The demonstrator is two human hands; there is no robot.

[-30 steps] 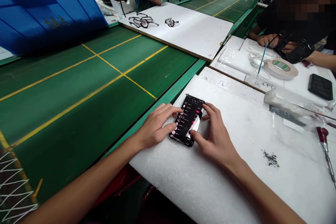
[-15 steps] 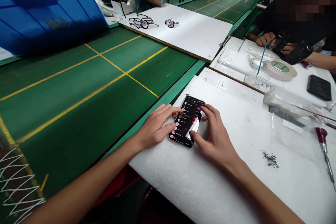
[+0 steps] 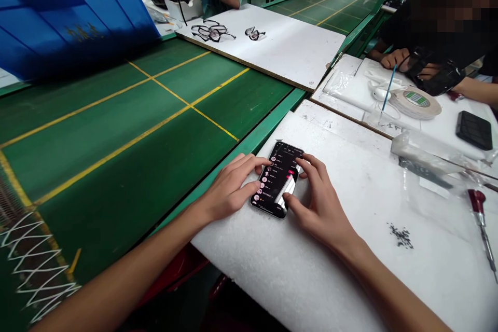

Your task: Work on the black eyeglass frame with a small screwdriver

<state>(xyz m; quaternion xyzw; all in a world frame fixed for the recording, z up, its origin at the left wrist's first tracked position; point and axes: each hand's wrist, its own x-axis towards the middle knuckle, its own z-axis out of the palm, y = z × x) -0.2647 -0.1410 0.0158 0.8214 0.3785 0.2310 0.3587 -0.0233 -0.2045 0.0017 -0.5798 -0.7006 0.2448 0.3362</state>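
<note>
A smartphone with a dark list on its lit screen lies face up on the white foam sheet. My left hand comes from the left, its index finger and thumb apart, with their tips at the phone's left edge. On the opposite side is my right hand, fingers spread. Its index fingertip is at the phone's upper right edge and its thumb tip over the lower right of the screen. Neither hand is closed round the phone.
A green conveyor belt runs alongside, under a blue crate. Eyeglass frames lie on a white board. Small dark bits, a red-handled screwdriver and a tape roll are to the right. Two other people work nearby.
The list on the phone's screen has scrolled upward a little, and my right thumb has shifted slightly. The belt's yellow lines and white lacing have moved toward the right. My left hand stays put.
</note>
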